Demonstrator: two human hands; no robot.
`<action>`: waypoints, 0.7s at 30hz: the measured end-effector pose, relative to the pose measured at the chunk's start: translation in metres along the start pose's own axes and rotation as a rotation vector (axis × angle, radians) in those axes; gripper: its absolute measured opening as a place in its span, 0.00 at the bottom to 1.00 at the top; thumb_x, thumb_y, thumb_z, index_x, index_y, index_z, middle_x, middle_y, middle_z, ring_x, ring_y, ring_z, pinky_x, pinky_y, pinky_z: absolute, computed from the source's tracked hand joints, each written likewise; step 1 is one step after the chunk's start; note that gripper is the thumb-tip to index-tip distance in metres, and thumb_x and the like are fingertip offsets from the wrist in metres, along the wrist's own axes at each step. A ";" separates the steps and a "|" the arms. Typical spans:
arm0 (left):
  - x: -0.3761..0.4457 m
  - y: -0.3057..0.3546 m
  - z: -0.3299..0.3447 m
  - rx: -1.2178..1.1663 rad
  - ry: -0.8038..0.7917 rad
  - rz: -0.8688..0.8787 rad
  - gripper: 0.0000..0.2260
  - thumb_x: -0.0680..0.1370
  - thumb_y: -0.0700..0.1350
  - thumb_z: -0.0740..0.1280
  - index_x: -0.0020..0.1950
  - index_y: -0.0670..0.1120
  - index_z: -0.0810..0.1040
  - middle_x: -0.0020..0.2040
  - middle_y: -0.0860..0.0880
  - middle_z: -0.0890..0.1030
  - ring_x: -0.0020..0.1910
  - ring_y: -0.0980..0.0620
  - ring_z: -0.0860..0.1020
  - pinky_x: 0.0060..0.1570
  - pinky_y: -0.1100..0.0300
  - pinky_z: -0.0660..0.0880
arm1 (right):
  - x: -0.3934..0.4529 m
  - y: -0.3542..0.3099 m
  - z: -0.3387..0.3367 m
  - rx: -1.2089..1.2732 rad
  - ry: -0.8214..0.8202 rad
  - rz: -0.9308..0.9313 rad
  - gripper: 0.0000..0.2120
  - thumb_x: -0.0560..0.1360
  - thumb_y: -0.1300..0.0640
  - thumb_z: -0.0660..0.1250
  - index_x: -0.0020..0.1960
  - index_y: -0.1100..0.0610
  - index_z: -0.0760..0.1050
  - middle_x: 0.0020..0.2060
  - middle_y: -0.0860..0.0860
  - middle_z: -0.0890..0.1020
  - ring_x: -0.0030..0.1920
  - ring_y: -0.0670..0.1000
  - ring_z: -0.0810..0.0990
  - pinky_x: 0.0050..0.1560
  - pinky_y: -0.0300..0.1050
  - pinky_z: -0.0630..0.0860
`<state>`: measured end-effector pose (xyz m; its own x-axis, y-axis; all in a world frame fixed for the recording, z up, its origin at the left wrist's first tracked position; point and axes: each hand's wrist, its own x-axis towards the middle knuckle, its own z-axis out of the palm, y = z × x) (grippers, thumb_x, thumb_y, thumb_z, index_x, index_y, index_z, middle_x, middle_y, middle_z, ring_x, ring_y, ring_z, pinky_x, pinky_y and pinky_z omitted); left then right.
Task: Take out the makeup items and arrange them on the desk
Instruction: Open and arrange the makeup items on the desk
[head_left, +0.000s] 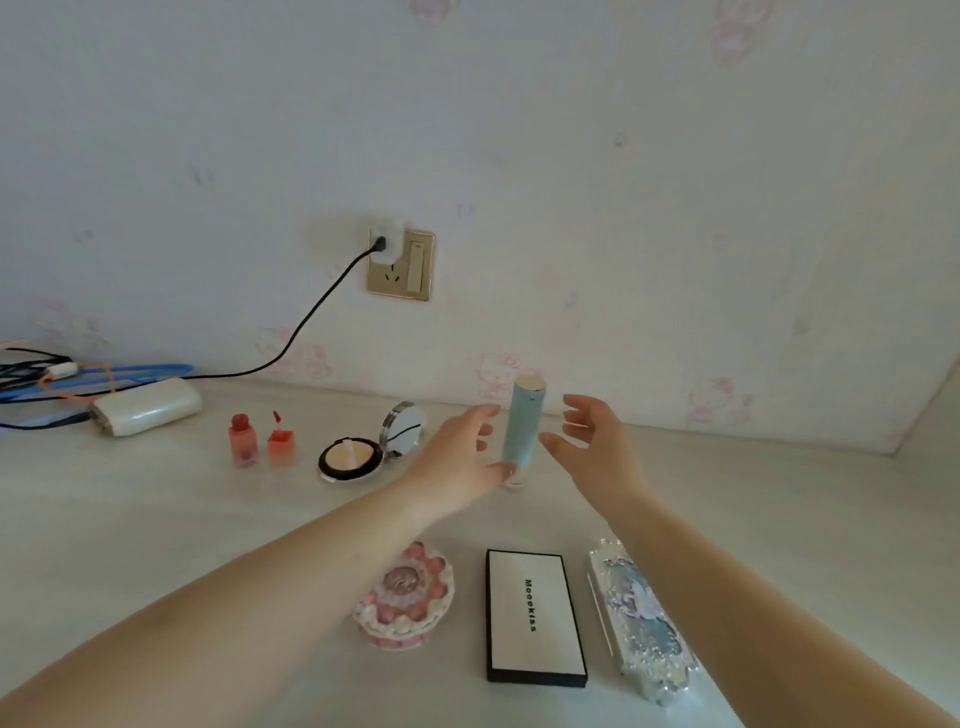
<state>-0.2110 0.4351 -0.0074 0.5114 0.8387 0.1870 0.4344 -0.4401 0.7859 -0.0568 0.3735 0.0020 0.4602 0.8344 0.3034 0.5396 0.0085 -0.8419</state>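
The pale blue tube (522, 431) stands upright on the tabletop (156, 519) near the far wall, directly between the left hand (457, 457) and right hand (592, 441), each grip spread and holding nothing, the left thumb nearest its base.

- Soft, even daylight; the whole view looks pale and washed out.
- Shadows faint: a weak one beside the socket (401, 265) on the wall (623, 182).
- Slight overall blur; wide-angle bending curves the desk (156, 519) edge at the right.
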 end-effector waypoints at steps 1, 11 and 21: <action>0.009 0.001 0.007 -0.011 0.005 -0.004 0.33 0.73 0.47 0.72 0.74 0.49 0.60 0.66 0.49 0.70 0.60 0.54 0.72 0.60 0.61 0.69 | 0.008 0.002 0.001 0.003 -0.002 0.006 0.24 0.71 0.57 0.72 0.65 0.52 0.69 0.53 0.47 0.74 0.56 0.47 0.76 0.57 0.43 0.72; 0.047 -0.014 0.043 -0.178 0.126 -0.078 0.18 0.74 0.48 0.68 0.63 0.46 0.73 0.59 0.48 0.79 0.58 0.51 0.78 0.59 0.51 0.75 | 0.035 0.013 0.032 0.127 -0.095 0.061 0.22 0.72 0.55 0.71 0.64 0.50 0.69 0.52 0.44 0.77 0.54 0.45 0.77 0.49 0.36 0.70; 0.043 -0.015 0.039 -0.123 0.244 0.033 0.12 0.76 0.48 0.65 0.59 0.49 0.75 0.55 0.51 0.79 0.51 0.54 0.78 0.50 0.57 0.77 | 0.039 0.006 0.045 0.235 -0.016 0.048 0.19 0.69 0.56 0.74 0.54 0.50 0.68 0.45 0.43 0.78 0.50 0.47 0.79 0.47 0.38 0.73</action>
<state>-0.1667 0.4657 -0.0338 0.3235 0.8838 0.3381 0.3196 -0.4383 0.8401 -0.0672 0.4305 -0.0109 0.4694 0.8453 0.2552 0.3375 0.0953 -0.9365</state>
